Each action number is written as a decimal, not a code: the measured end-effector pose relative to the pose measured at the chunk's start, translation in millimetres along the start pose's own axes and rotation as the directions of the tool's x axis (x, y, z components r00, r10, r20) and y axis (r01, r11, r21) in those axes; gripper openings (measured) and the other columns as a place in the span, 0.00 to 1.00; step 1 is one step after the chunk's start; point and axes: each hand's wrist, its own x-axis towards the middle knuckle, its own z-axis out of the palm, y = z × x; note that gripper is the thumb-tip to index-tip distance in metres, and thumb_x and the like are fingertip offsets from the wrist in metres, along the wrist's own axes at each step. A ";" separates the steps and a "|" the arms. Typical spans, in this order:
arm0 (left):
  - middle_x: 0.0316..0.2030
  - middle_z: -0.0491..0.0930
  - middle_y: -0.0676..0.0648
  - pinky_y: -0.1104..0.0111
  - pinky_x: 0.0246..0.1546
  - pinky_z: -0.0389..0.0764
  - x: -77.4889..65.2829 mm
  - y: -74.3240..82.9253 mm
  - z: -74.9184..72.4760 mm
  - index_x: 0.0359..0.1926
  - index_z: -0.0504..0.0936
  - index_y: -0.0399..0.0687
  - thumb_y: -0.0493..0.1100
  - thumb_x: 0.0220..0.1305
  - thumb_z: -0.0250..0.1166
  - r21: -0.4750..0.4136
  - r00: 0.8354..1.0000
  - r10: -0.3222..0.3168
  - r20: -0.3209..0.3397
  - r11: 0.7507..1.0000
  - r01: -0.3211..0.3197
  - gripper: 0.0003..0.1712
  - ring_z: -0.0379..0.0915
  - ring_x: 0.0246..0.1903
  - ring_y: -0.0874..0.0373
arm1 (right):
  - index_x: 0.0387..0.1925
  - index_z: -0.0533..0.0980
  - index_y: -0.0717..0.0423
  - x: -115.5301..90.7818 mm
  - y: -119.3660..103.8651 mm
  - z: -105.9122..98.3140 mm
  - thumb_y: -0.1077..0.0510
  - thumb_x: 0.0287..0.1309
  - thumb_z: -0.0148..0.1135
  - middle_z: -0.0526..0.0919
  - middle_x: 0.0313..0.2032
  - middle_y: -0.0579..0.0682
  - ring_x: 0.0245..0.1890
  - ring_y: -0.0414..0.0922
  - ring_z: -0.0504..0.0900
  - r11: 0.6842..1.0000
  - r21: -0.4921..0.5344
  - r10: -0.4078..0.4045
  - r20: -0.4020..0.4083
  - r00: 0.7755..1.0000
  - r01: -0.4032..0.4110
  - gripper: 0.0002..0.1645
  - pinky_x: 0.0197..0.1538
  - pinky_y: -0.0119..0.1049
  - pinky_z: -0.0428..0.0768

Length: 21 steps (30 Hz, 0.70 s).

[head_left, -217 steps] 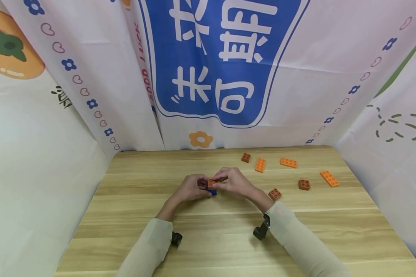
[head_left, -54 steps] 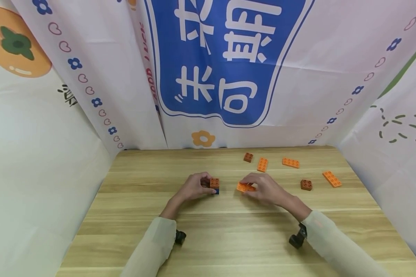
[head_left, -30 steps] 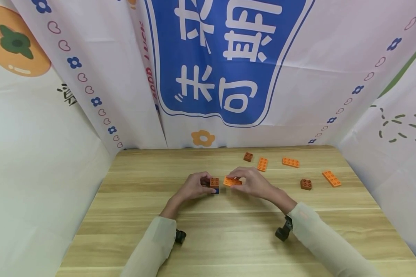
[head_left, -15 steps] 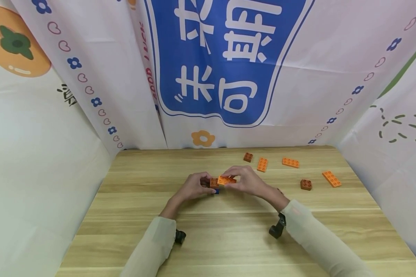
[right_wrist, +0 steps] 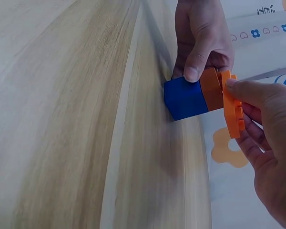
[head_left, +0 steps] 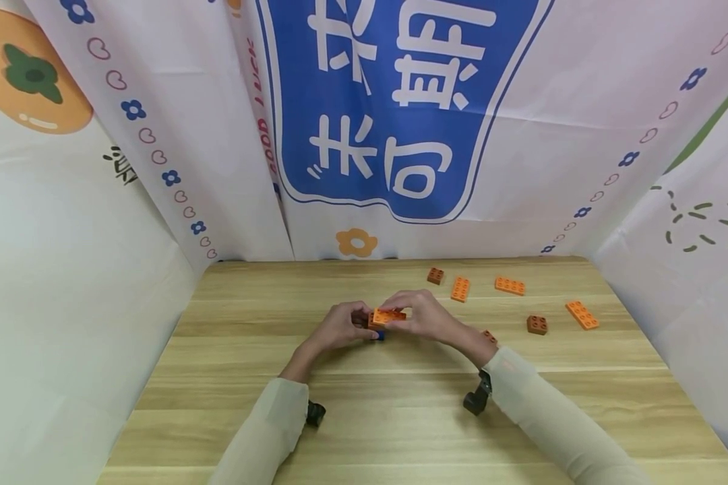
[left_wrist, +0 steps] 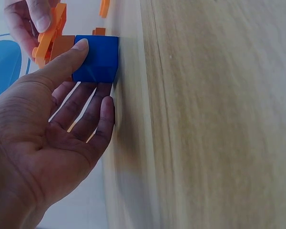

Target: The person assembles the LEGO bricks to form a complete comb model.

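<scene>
In the left wrist view, my left hand (left_wrist: 47,129) pinches a blue brick (left_wrist: 100,57) that stands on the table, thumb on its side. A brown-orange square brick (right_wrist: 210,90) sits on top of the blue one. My right hand (head_left: 421,315) pinches a thin orange eight-stud brick (right_wrist: 231,117) by its edges. That orange brick lies slightly tilted at the top of the stack; in the right wrist view some brown studs show beside it, and I cannot tell whether it is pressed on.
Loose on the wooden table (head_left: 364,417) lie brown bricks (head_left: 435,275) (head_left: 536,325) and thin orange bricks (head_left: 460,289) (head_left: 509,285) (head_left: 582,314). Another brown brick (head_left: 489,335) is partly hidden by my right wrist. Printed cloth (head_left: 522,168) hangs behind and at both sides.
Earlier the right hand held the brown brick over the blue one. Later it held the thin orange brick, moving it left onto the stack. The left hand stayed at the stack.
</scene>
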 end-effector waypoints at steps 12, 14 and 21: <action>0.43 0.88 0.48 0.67 0.46 0.86 2.1 -0.8 0.8 0.45 0.85 0.43 0.37 0.61 0.80 0.005 1.000 0.006 0.006 1.000 -0.006 0.14 0.84 0.42 0.59 | 0.50 0.89 0.55 8.2 -3.3 2.2 0.59 0.60 0.80 0.91 0.50 0.50 0.51 0.45 0.89 1.000 -0.013 0.004 0.040 0.999 -0.004 0.17 0.51 0.38 0.88; 0.43 0.88 0.48 0.67 0.46 0.86 1.9 -0.9 1.0 0.45 0.85 0.42 0.37 0.61 0.80 0.010 1.000 0.004 0.004 1.000 -0.004 0.14 0.84 0.42 0.59 | 0.50 0.89 0.56 9.5 -3.5 2.2 0.59 0.59 0.80 0.91 0.50 0.50 0.50 0.45 0.89 1.000 -0.023 0.005 0.048 0.999 -0.004 0.17 0.51 0.39 0.88; 0.43 0.87 0.47 0.67 0.46 0.87 1.7 2.2 1.0 0.44 0.85 0.41 0.35 0.61 0.79 -0.001 1.000 -0.007 0.001 1.000 0.007 0.13 0.84 0.42 0.58 | 0.51 0.89 0.59 15.0 -7.4 -1.3 0.60 0.60 0.79 0.91 0.49 0.51 0.51 0.48 0.88 0.999 -0.046 -0.009 0.087 0.996 0.013 0.17 0.57 0.44 0.86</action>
